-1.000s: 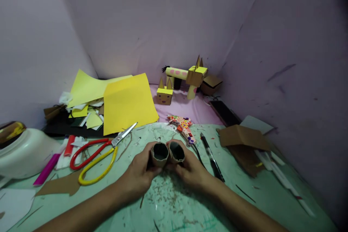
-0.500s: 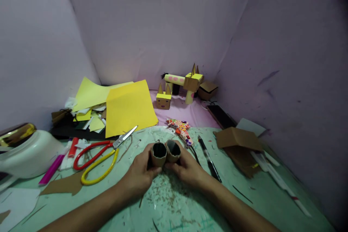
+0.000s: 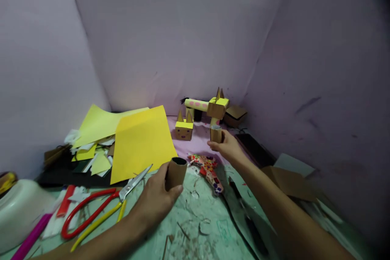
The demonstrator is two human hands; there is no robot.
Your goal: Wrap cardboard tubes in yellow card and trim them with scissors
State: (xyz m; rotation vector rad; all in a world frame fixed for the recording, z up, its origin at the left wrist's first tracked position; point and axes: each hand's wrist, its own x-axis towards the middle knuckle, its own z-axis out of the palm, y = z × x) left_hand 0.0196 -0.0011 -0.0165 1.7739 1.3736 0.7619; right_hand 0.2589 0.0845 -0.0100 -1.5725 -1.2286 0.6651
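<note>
My left hand (image 3: 157, 197) is closed around a brown cardboard tube (image 3: 176, 172), held upright just above the green mat (image 3: 210, 227). My right hand (image 3: 228, 147) is stretched out toward the back of the table, pinching a second, shorter cardboard tube (image 3: 216, 133). That tube is right in front of a paper animal (image 3: 210, 107) made of a spotted yellow tube and a yellow-topped box head. A small box face with pointed ears (image 3: 184, 128) stands to its left.
A patterned glue gun (image 3: 209, 170) lies between my hands. Red and yellow scissors (image 3: 100, 209) lie at the left, with yellow paper sheets (image 3: 140, 140) behind them. Cardboard pieces (image 3: 289, 180) lie at the right, a white container (image 3: 21, 207) at far left. Purple walls enclose the table.
The two tubes were held together side by side in front of me. Now my right hand has carried one tube away to the back by the paper animal; my left hand keeps the other.
</note>
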